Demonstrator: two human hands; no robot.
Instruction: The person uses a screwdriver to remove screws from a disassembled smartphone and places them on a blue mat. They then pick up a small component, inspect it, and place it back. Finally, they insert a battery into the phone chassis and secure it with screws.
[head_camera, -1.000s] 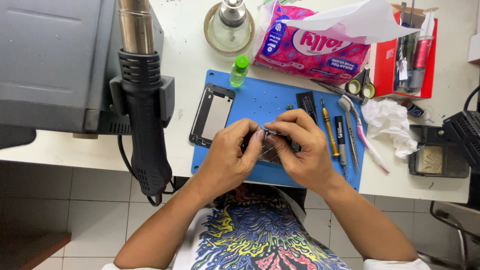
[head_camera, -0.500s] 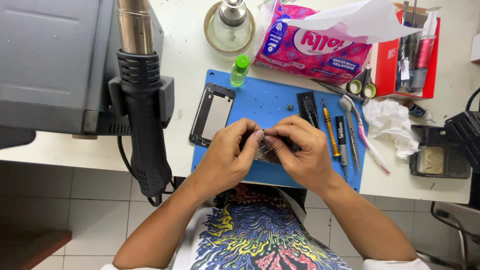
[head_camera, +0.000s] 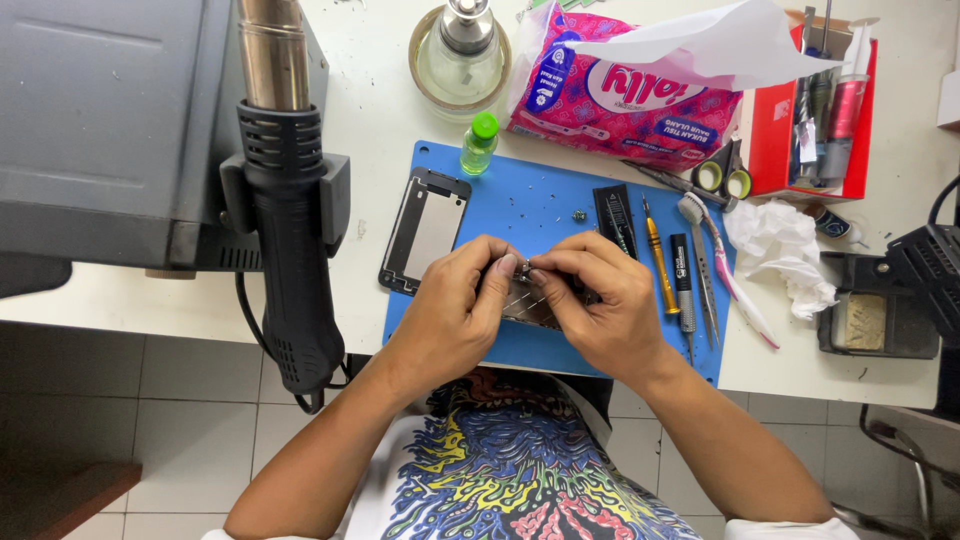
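My left hand (head_camera: 455, 315) and my right hand (head_camera: 600, 305) meet over a blue work mat (head_camera: 540, 195). Together they grip an opened phone body (head_camera: 530, 300), mostly hidden under my fingers. My thumbs and forefingers pinch a tiny metal part (head_camera: 522, 267) at its upper edge. A detached phone back panel (head_camera: 425, 232) lies on the mat to the left of my left hand. Right of my right hand lie a yellow-handled screwdriver (head_camera: 657, 250), a black screwdriver (head_camera: 682, 280) and a toothbrush (head_camera: 715, 262).
A black hot-air gun (head_camera: 290, 240) hangs on a grey station (head_camera: 110, 130) at the left. At the back stand a glass dispenser bottle (head_camera: 462, 50), a small green bottle (head_camera: 479, 142), a pink tissue pack (head_camera: 630, 95) and a red tool holder (head_camera: 815, 120). Crumpled tissue (head_camera: 780, 245) lies right.
My fingertips have shifted slightly upward on the phone body and now pinch a small part at its top edge. Everything else is unmoved.
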